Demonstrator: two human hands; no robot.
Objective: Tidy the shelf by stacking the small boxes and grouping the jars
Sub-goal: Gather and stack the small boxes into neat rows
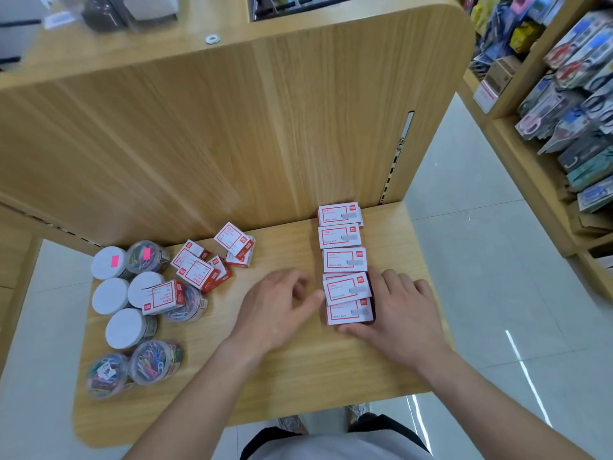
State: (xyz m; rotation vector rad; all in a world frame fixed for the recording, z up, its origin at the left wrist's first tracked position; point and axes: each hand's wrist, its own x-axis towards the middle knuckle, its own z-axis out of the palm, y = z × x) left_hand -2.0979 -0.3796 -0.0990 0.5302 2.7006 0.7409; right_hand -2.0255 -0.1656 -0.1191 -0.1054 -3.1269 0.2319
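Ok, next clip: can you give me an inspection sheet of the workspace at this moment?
Surface: wooden shelf, rounded corners.
Job's things: row of boxes at right, running front to back; loose boxes scattered left of centre, one lying on a tipped jar; jars clustered far left, some upright, some on their sides.
Clutter: washer on the upper ledge.
Hands: left hand fingertip at the nearest boxes; right hand flat against their right side.
Cables: nothing seen.
Surroundings: stocked racks at right, tiled floor.
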